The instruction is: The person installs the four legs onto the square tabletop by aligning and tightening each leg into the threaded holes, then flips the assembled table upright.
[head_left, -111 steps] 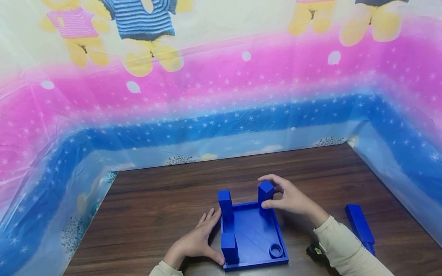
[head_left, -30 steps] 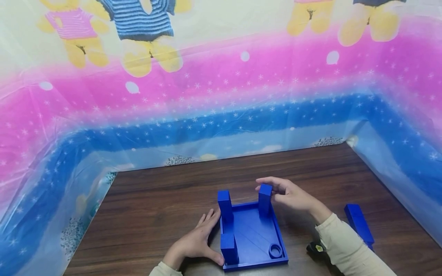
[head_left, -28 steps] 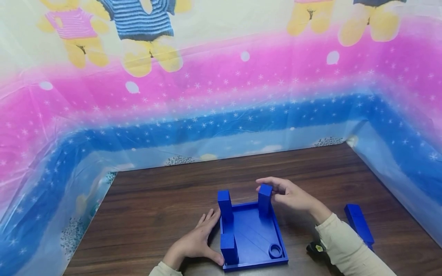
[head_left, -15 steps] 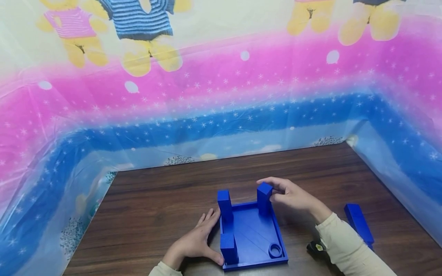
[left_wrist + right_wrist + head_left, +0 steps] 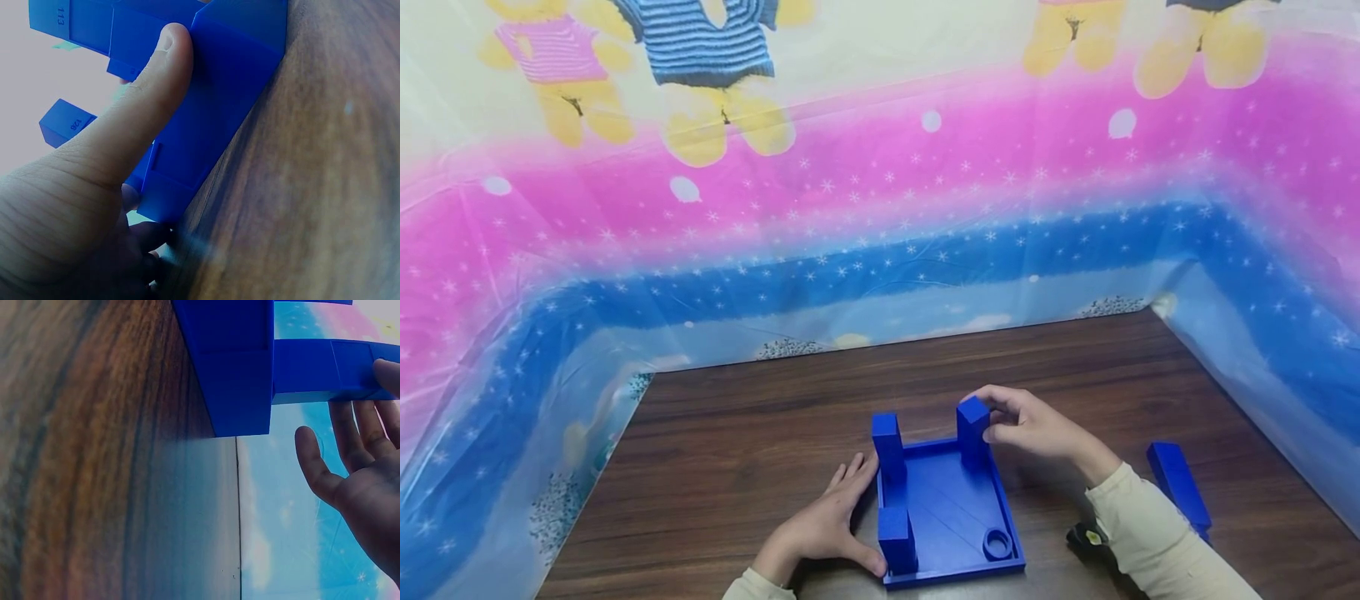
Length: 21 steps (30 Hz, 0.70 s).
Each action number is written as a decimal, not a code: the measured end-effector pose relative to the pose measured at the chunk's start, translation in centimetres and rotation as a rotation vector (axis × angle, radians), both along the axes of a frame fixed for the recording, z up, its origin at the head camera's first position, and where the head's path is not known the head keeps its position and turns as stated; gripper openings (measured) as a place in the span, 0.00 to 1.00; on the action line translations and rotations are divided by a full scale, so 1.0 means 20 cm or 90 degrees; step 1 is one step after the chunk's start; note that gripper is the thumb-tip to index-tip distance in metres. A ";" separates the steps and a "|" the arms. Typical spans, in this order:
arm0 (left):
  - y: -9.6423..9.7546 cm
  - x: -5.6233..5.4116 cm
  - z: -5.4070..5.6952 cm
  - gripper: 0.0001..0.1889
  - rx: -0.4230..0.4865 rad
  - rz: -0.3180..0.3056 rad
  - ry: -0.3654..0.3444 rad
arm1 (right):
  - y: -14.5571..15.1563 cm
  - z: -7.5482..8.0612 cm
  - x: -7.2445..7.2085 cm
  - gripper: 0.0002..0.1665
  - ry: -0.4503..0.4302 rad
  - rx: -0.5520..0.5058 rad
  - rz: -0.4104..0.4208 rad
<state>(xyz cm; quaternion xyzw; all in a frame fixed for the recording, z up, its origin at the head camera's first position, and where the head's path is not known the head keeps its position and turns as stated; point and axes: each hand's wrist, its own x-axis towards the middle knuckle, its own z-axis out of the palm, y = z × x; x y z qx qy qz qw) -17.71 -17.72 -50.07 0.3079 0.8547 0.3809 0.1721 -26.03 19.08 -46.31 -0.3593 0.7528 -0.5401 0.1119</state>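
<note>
Brown wooden table (image 5: 760, 433); on it, before the person, a shallow blue tray (image 5: 951, 508): stiff, probably light plastic, apt to skid, best steadied by its rim. Left hand (image 5: 831, 525) spread along the left edge, fingers and thumb extended, gripping nothing. Right hand (image 5: 1037, 425) bent, thumb and fingers pinching the far-right post (image 5: 972, 427), which stands at that corner. Looks rigid and smooth (flat sides should offer purchase); I'd hold it mid-height across opposite faces, since levering could strain its foot. Far-left post (image 5: 889, 446) and near-left post (image 5: 897, 540) upright; loose post (image 5: 1180, 487) lying well right. Smallest: ring socket (image 5: 986, 546), near-right corner, likely firm but thin-walled.
</note>
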 end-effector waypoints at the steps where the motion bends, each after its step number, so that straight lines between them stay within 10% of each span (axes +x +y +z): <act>1: 0.00 0.00 0.00 0.74 0.000 0.000 0.000 | 0.00 0.00 0.00 0.24 0.000 0.000 -0.003; 21: 0.00 0.01 0.01 0.74 -0.004 0.002 0.003 | 0.00 0.00 0.01 0.20 0.003 0.000 -0.038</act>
